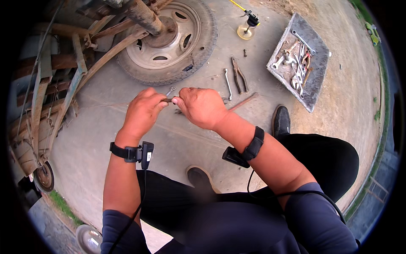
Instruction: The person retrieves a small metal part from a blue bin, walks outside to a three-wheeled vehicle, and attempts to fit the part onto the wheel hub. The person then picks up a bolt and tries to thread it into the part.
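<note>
In front of me both hands are raised close together over the concrete floor. A small dark rod-like piece point(168, 100), perhaps a bolt, spans the gap between them. My left hand point(141, 109) is closed, pinching one end between thumb and fingertips. My right hand point(200, 106) has its fingers curled and its thumb at the other end; its palm side is hidden. A shiny metal tool end point(171, 90) shows between the hands; whether it is held or lies on the floor, I cannot tell. Another dark object point(178, 111) is partly covered by my right hand.
Ahead lies a wheel point(167, 42) on an axle, with a rusty vehicle frame point(55, 76) at left. Pliers point(239, 76), a wrench point(228, 84) and a reddish rod point(244, 101) lie right of my hands. Beyond are an oil can point(246, 30) and a metal tool tray point(318, 76).
</note>
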`<state>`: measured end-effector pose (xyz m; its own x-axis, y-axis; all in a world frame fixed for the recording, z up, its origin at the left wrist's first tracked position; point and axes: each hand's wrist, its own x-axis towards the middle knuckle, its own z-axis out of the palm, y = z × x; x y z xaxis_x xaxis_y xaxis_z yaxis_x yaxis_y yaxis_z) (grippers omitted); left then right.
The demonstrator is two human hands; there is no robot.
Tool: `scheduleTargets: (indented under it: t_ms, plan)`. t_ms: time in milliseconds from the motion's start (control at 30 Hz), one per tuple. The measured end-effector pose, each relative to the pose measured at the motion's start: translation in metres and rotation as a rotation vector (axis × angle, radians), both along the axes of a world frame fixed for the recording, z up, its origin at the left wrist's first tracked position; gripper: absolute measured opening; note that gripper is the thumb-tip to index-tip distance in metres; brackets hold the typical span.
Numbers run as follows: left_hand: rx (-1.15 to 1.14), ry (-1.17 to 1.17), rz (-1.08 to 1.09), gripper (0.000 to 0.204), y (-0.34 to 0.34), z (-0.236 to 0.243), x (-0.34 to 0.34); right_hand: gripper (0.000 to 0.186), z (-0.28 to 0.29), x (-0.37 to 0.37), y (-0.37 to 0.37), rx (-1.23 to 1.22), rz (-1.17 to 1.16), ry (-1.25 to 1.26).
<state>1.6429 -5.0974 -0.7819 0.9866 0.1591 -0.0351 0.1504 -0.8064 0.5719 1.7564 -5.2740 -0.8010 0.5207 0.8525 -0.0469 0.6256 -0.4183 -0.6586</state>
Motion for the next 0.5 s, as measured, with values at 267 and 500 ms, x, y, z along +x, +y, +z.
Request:
scheduleTargets:
  t_ms: [267,500]
  plan:
    - [0.020,-0.006,-0.012,0.011,0.001,0.002,0.001,0.041,0.010,-0.001,-0.003,-0.004,-0.085,0.063]
    - [0.012,-0.014,-0.014,0.015,0.002,0.001,-0.001,0.038,-0.002,-0.001,-0.004,0.072,0.017,-0.040]
